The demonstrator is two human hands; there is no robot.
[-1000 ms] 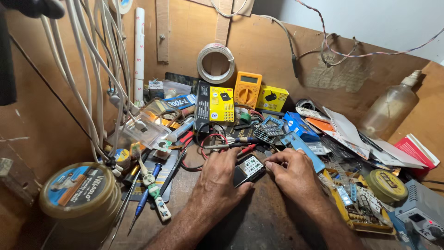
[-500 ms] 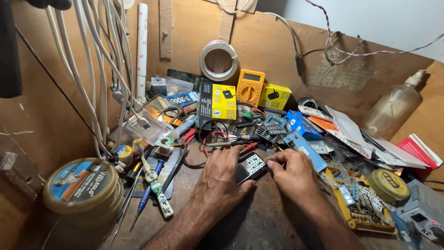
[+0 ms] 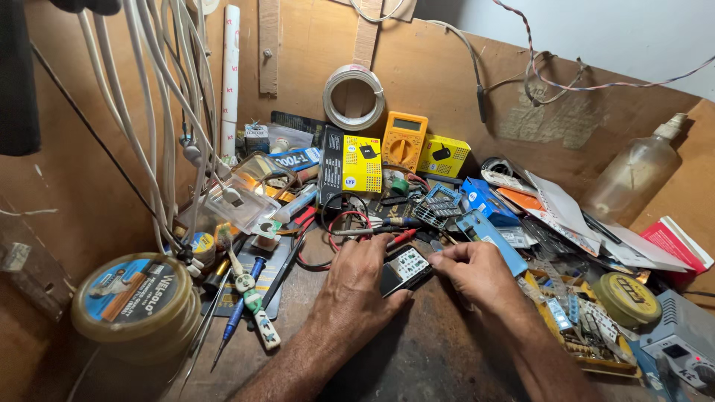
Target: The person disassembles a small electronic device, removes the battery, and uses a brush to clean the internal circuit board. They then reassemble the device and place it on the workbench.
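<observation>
A small black device with an exposed circuit board (image 3: pixel 406 268) lies on the dark wooden bench between my hands. My left hand (image 3: pixel 356 286) rests on its left side, fingers curled over its edge and thumb under its near end. My right hand (image 3: pixel 477 274) pinches its right edge with thumb and forefinger. Red and black test probes (image 3: pixel 372 232) with looped leads lie just beyond my left hand's fingers.
An orange multimeter (image 3: pixel 403 141), yellow boxes (image 3: pixel 362 164), a wire coil (image 3: pixel 353 97) and blue boxes (image 3: pixel 484 201) crowd the back. A round tin (image 3: pixel 138 305) and screwdrivers (image 3: pixel 238 316) sit left; a plastic bottle (image 3: pixel 633 175), papers, a parts tray (image 3: pixel 577 324) and a grey unit (image 3: pixel 681 346) sit right. White cables (image 3: pixel 160 119) hang at left.
Both hands stay on the small device with hardly any movement. The view has shifted slightly.
</observation>
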